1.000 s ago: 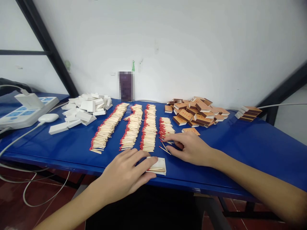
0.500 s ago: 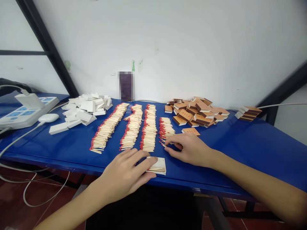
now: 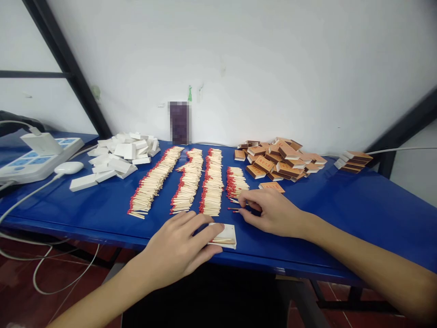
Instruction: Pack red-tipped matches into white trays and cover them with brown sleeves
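Note:
My left hand [image 3: 179,248] lies over a small white matchbox tray [image 3: 229,232] near the table's front edge. Thumb and fingers grip the tray from its left side. A few matches [image 3: 223,241] rest in it, red heads to the left, partly covered by the fingers. My right hand [image 3: 275,212] is closed in a pinch at the near end of the shortest row of matches [image 3: 237,182]. A match [image 3: 233,208] sticks out leftward from its fingertips, and a second match lies just below it, partly hidden.
Three longer rows of matches [image 3: 211,182] lie to the left on the blue table [image 3: 341,200]. White trays [image 3: 124,152] are heaped at back left, brown matchbox sleeves [image 3: 273,161] at back right. A stack of matchboxes [image 3: 355,161] stands far right, a power strip [image 3: 41,157] far left.
My right hand has shifted slightly to the right, and the match at its fingertips now lies level instead of slanting. The left hand and tray have stayed put.

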### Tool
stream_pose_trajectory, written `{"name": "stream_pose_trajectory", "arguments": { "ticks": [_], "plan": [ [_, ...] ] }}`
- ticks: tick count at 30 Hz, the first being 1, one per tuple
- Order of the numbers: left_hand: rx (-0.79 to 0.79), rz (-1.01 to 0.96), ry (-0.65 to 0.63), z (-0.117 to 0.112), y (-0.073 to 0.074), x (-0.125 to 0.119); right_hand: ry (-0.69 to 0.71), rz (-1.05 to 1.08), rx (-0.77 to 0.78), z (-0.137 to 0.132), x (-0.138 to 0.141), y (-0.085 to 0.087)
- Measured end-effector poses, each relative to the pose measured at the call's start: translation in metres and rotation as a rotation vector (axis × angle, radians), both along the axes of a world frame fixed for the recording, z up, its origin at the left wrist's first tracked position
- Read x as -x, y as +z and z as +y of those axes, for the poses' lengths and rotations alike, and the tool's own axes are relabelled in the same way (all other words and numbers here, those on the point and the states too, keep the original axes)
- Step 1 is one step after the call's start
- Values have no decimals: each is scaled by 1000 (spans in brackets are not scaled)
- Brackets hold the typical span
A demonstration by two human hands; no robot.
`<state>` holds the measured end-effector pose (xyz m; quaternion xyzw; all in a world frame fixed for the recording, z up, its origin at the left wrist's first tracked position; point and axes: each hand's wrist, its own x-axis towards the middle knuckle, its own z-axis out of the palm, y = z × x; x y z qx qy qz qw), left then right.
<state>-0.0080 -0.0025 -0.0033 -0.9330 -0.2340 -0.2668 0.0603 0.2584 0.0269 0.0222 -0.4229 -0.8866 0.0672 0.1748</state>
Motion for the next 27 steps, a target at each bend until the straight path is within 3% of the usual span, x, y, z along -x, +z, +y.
{"name": "stream_pose_trajectory", "arguments": {
  "ticks": [27],
  "plan": [
    [-24,-6,-2,0,1,-1,50,-21,19,1,2,-1]
  ]
}}
